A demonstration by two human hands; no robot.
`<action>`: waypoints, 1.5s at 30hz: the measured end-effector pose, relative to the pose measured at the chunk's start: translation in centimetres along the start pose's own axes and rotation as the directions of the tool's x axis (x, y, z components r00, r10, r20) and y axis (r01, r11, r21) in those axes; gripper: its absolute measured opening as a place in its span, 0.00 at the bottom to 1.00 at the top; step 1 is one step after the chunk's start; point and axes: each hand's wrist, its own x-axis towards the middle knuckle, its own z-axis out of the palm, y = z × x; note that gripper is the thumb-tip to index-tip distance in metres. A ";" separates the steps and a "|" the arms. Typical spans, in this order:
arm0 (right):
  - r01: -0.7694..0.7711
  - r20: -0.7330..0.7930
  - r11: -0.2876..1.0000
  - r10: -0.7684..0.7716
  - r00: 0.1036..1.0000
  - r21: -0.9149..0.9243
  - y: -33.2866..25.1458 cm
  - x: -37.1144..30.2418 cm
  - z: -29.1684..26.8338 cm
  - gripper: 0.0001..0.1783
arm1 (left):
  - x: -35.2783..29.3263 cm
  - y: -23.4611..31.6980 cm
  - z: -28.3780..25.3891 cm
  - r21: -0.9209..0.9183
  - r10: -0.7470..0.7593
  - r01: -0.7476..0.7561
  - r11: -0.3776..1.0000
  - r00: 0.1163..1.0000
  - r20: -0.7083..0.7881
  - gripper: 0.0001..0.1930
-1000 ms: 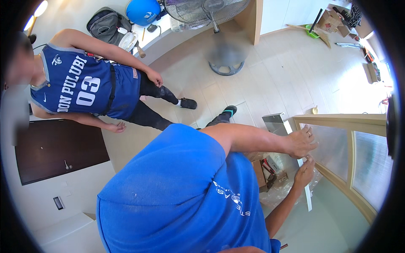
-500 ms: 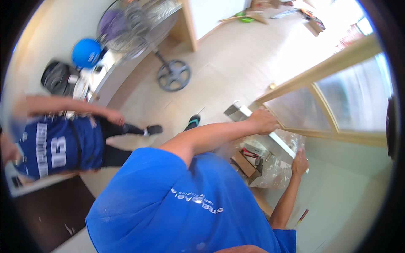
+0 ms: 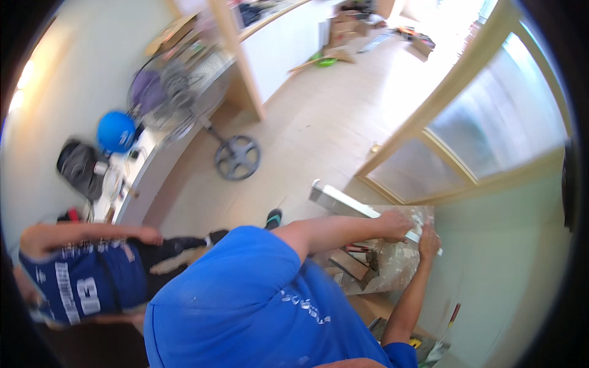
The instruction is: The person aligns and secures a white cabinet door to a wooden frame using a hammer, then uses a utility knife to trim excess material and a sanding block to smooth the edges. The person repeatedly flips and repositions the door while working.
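Observation:
A long white strip, flat-sided like a trim or channel piece, lies slantwise over a paint-spattered board. My left hand is closed on it toward its right part. Close beside, my right hand grips the strip near its right end, fingers pointing up. The strip's far left end sticks out past the board over the floor. On the board, partly behind my left forearm, lie a brown wooden block and some red-handled tools.
A wood-framed glass door stands ahead right, near the pale green wall. At left, a person in a dark blue jersey is by a counter with a blue ball-like object. A stand fan stands ahead.
My left hand has slid along the strip toward my right hand, and the two are now close together. The view has shifted, and the person at left appears lower.

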 end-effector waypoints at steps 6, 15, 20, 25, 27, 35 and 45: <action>-0.116 0.069 0.987 0.109 0.992 0.110 -0.3 0.3 -0.6 0.39 | -7.4 -4.7 -2.6 0.194 -0.039 0.061 0.979 0.992 -0.118 0.35; -0.106 0.209 0.987 0.078 0.975 0.124 0.2 0.4 -1.9 0.38 | -15.0 -9.8 -3.1 0.172 -0.160 0.228 0.958 0.927 -0.340 0.11; 0.138 0.112 0.990 -0.141 0.984 0.039 -9.2 0.5 -1.2 0.37 | -13.1 -10.5 -1.1 0.054 -0.190 0.251 0.966 0.840 -0.507 0.07; 0.071 0.079 0.994 -0.078 0.994 0.079 -20.6 -1.0 -3.3 0.39 | -15.6 -11.4 -6.1 0.014 -0.232 0.245 0.969 0.933 -0.274 0.10; 0.086 0.082 0.994 -0.092 0.992 0.074 -22.3 -1.7 -4.5 0.40 | -18.8 -11.7 -9.0 0.060 -0.186 0.216 0.975 0.930 -0.318 0.14; 0.510 -0.263 0.847 -0.464 0.846 0.148 -26.2 -3.6 -4.0 0.34 | -49.6 -16.1 -4.1 -0.622 -0.726 0.382 0.684 0.441 -0.528 0.32; 0.266 -0.312 0.885 -0.394 0.864 -0.382 -34.0 -6.5 -1.3 0.40 | -102.6 -26.6 7.1 -0.583 -0.688 0.724 -0.370 -0.635 -0.352 0.36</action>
